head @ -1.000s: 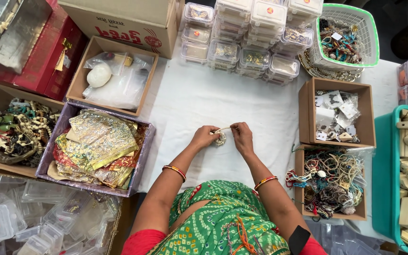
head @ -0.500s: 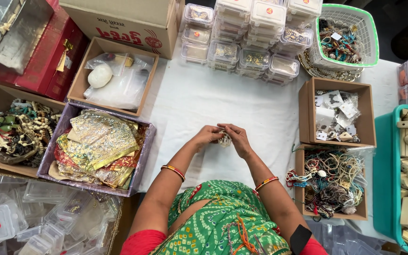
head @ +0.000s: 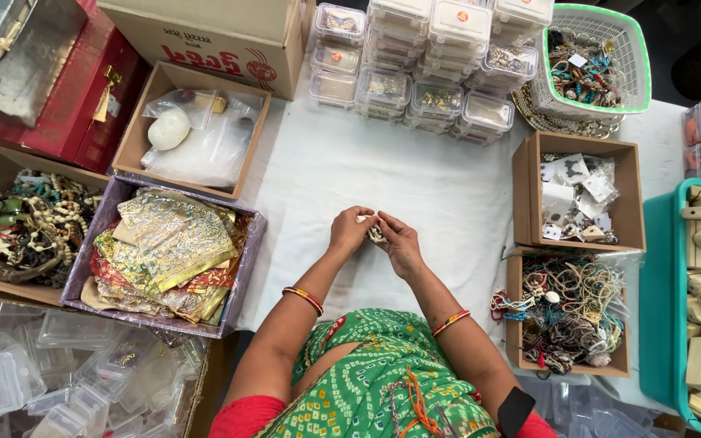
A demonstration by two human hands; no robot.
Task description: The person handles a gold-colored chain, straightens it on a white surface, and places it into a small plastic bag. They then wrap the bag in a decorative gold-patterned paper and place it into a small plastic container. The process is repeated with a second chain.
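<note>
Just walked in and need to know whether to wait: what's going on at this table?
A person seated at the white-clothed table holds a small pale piece of jewellery between both hands, left hand and right hand pinched together over it. Around them sit a purple box of gold-patterned pouches, a cardboard box of tangled cords and beads, and stacked clear plastic cases.

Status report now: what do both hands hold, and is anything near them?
Left hand and right hand together, pinching small pale jewellery piece. Held above white cloth. Nothing in the way.
</note>
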